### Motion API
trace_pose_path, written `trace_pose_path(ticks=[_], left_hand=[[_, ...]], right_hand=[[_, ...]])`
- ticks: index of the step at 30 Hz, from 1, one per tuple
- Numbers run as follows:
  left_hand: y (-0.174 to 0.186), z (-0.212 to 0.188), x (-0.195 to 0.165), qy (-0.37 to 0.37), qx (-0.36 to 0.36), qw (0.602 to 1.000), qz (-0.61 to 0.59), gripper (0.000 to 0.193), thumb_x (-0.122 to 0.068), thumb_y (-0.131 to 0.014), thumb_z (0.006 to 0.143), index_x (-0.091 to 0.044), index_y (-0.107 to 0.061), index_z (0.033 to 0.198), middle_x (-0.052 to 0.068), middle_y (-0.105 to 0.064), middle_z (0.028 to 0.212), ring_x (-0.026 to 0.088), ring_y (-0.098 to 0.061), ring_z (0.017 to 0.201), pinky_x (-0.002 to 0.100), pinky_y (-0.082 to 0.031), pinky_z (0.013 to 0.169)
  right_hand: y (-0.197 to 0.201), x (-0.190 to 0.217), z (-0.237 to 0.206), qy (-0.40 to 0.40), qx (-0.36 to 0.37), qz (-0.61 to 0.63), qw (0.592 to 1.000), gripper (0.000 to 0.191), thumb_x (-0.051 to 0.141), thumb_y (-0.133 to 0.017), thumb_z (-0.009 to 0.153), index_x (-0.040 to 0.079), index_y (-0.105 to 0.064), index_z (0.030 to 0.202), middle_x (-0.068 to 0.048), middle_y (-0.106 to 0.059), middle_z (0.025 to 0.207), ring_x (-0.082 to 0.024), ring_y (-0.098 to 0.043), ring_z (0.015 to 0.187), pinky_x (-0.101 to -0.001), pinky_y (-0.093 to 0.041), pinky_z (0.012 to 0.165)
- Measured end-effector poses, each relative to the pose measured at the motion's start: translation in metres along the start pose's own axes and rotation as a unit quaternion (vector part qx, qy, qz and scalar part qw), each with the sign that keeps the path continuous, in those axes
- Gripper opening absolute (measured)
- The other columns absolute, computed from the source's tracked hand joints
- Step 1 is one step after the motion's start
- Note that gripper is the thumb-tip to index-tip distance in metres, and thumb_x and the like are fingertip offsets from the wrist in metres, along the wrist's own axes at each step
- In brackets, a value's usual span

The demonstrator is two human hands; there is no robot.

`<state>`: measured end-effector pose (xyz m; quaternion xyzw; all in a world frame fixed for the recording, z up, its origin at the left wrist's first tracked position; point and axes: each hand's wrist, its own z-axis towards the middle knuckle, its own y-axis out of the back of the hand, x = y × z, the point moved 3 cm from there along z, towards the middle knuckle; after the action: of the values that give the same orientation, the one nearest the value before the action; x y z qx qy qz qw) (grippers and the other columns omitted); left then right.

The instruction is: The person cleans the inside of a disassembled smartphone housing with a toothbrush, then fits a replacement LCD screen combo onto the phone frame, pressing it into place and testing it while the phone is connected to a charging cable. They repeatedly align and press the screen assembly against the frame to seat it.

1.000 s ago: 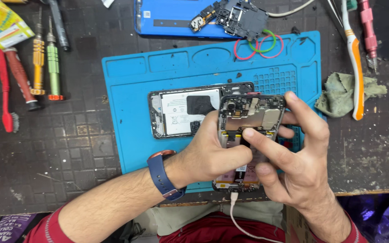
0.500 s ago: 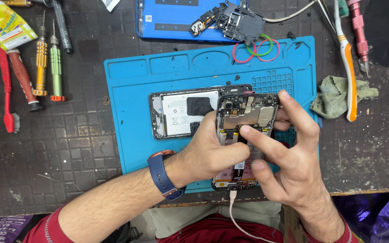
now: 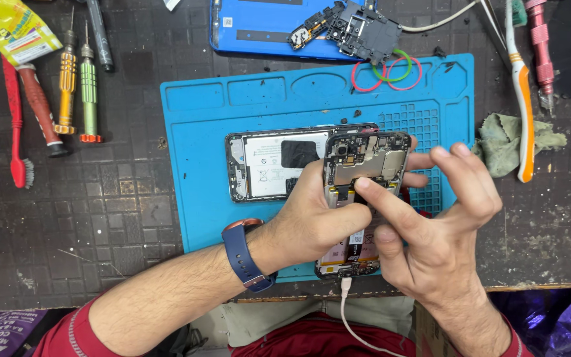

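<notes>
An opened phone (image 3: 367, 173), its back cover off and its circuit boards bare, sits just right of the frame's centre, raised over a blue work mat (image 3: 232, 192). The left hand (image 3: 318, 221) wraps it from the left in a closed grip, thumb across the lower front and fingertips showing past its right edge. The right hand (image 3: 441, 235) comes in from the lower right; its index finger presses on the board just below the camera module, while the other fingers are spread and curled above, holding nothing. A white cable (image 3: 358, 324) is plugged into the phone's bottom end and runs down to the lower edge of the frame. A blue watch (image 3: 246, 254) is strapped on the left wrist.

Behind the held phone, a second opened phone (image 3: 269, 165) lies flat on the mat, partly covered by it. At the mat's upper right corner lie red and green rubber bands (image 3: 391, 73), touching a black plastic frame part (image 3: 358, 26) that rests on a blue phone back cover (image 3: 266, 26) at the top of the frame. On the dark surface (image 3: 120, 218), in the upper left, are a yellow tube (image 3: 18, 30), a red toothbrush (image 3: 16, 125), and red, yellow and green screwdrivers (image 3: 67, 82). On the right lie a green cloth (image 3: 497, 142) and an orange-and-white toothbrush (image 3: 522, 92).
</notes>
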<state>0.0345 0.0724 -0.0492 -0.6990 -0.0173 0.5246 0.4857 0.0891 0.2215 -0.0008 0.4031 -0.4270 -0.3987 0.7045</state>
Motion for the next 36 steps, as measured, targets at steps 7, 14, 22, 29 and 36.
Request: trace_pose_path(ticks=[7,14,22,29,36], left_hand=[[0.001,0.0,-0.002,0.012,-0.001,1.0,0.002,0.059,0.003,-0.045,0.094,0.007,-0.05,0.153,0.021,-0.064,0.139,0.024,-0.061,0.133,0.041,-0.049,0.123],[0.001,0.002,-0.002,-0.014,0.027,1.0,-0.002,0.053,0.004,-0.04,0.094,0.008,-0.053,0.145,0.018,-0.06,0.146,0.024,-0.059,0.138,0.041,-0.047,0.125],[-0.001,0.002,-0.004,-0.026,0.02,0.998,0.044,0.055,0.005,-0.041,0.091,0.007,-0.053,0.145,0.017,-0.061,0.146,0.023,-0.058,0.138,0.041,-0.045,0.127],[0.0,0.002,-0.003,-0.035,0.022,0.998,0.053,0.056,0.005,-0.041,0.09,0.007,-0.054,0.144,0.017,-0.06,0.147,0.023,-0.054,0.141,0.041,-0.041,0.13],[0.0,0.001,-0.002,-0.02,0.017,0.999,0.035,0.057,0.005,-0.04,0.09,0.008,-0.053,0.145,0.017,-0.058,0.149,0.024,-0.053,0.143,0.042,-0.041,0.129]], right_hand=[[-0.002,-0.001,-0.003,0.023,-0.034,0.016,0.999,0.047,0.051,-0.042,0.105,0.025,-0.074,0.126,-0.016,-0.034,0.13,-0.036,-0.034,0.133,-0.0535,-0.036,0.119],[0.001,-0.004,-0.015,0.015,-0.064,-0.022,0.998,0.045,0.048,-0.044,0.104,0.023,-0.075,0.124,-0.014,-0.034,0.126,-0.033,-0.035,0.126,-0.0487,-0.039,0.109],[-0.001,-0.002,-0.016,0.031,-0.058,-0.04,0.997,0.045,0.049,-0.045,0.104,0.022,-0.075,0.124,-0.012,-0.036,0.124,-0.032,-0.035,0.123,-0.0471,-0.037,0.106],[0.0,0.002,-0.008,0.027,-0.042,-0.039,0.998,0.046,0.047,-0.043,0.103,0.021,-0.075,0.126,-0.012,-0.041,0.125,-0.032,-0.037,0.122,-0.0484,-0.037,0.107],[0.001,0.004,-0.004,0.023,-0.039,-0.033,0.998,0.045,0.046,-0.045,0.104,0.02,-0.074,0.125,-0.014,-0.037,0.122,-0.034,-0.033,0.121,-0.0505,-0.039,0.11]])
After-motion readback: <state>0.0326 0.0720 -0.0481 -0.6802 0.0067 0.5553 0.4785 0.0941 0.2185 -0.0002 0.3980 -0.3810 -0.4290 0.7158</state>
